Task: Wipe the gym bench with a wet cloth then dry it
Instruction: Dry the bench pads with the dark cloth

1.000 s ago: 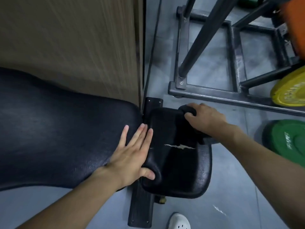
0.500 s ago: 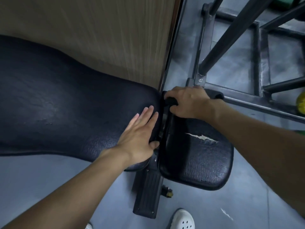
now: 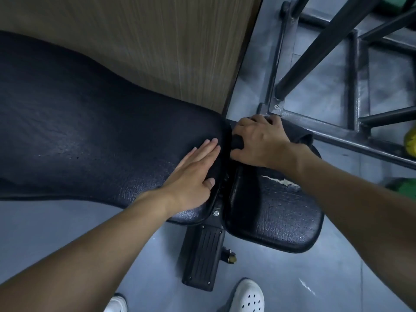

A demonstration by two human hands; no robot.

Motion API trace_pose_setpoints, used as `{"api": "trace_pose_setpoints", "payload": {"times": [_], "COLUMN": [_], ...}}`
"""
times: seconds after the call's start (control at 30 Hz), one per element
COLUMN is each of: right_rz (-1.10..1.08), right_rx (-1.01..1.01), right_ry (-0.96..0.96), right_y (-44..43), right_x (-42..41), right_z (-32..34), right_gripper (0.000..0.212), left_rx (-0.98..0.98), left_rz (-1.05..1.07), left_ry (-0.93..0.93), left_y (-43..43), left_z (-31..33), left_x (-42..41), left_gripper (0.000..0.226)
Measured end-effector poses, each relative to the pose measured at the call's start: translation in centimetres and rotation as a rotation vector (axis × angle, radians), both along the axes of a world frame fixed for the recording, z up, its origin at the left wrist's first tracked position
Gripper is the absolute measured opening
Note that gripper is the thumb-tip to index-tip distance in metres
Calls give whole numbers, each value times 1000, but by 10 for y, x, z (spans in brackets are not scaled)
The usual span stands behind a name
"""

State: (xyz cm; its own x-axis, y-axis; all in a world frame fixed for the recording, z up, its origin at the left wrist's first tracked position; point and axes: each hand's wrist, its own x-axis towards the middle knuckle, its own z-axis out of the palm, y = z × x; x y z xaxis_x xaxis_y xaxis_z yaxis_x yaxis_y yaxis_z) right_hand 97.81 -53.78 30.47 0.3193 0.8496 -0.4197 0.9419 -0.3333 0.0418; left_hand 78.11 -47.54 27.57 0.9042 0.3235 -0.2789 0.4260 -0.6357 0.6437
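Observation:
The black gym bench has a long back pad (image 3: 90, 136) running left and a shorter seat pad (image 3: 276, 212) with a white tear in its cover. My left hand (image 3: 193, 174) lies flat, fingers straight, on the back pad's end beside the gap. My right hand (image 3: 258, 140) grips a dark cloth (image 3: 299, 136) bunched at the far edge of the seat pad, right at the gap between the pads; most of the cloth is hidden under the hand.
A wood-grain wall panel (image 3: 157, 41) stands behind the bench. A dark steel rack frame (image 3: 337, 129) sits on the grey floor at right, with yellow (image 3: 410, 140) and green (image 3: 405, 188) weight plates at the edge. The bench foot (image 3: 202, 253) and my white shoes (image 3: 247, 296) are below.
My right hand slid the cloth left along the seat pad's far edge to the gap. My left hand shifted from the seat pad's edge onto the back pad. The view swung right.

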Motion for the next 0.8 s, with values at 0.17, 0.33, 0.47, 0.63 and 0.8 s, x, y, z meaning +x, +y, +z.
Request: {"api": "trace_pose_setpoints", "payload": {"times": [0.17, 0.33, 0.47, 0.63, 0.8], "right_rz": [65, 114, 181, 87, 78], "right_rx": [97, 263, 269, 279, 250], "right_ry": [-12, 28, 22, 49, 72], "right_y": [-38, -92, -95, -85, -90], "right_x": [-46, -103, -95, -93, -99], "right_z": [3, -6, -10, -12, -6], "right_gripper": [62, 48, 45, 53, 69], "left_rx": [-40, -62, -63, -14, 33], "left_rz": [-2, 9, 14, 14, 31], "left_ry": [-26, -44, -47, -21, 17], "left_y": [3, 5, 4, 1, -13], "left_z": [-1, 0, 0, -1, 2], "left_x": [1, 1, 1, 1, -8], "left_gripper": [75, 76, 75, 73, 70]}}
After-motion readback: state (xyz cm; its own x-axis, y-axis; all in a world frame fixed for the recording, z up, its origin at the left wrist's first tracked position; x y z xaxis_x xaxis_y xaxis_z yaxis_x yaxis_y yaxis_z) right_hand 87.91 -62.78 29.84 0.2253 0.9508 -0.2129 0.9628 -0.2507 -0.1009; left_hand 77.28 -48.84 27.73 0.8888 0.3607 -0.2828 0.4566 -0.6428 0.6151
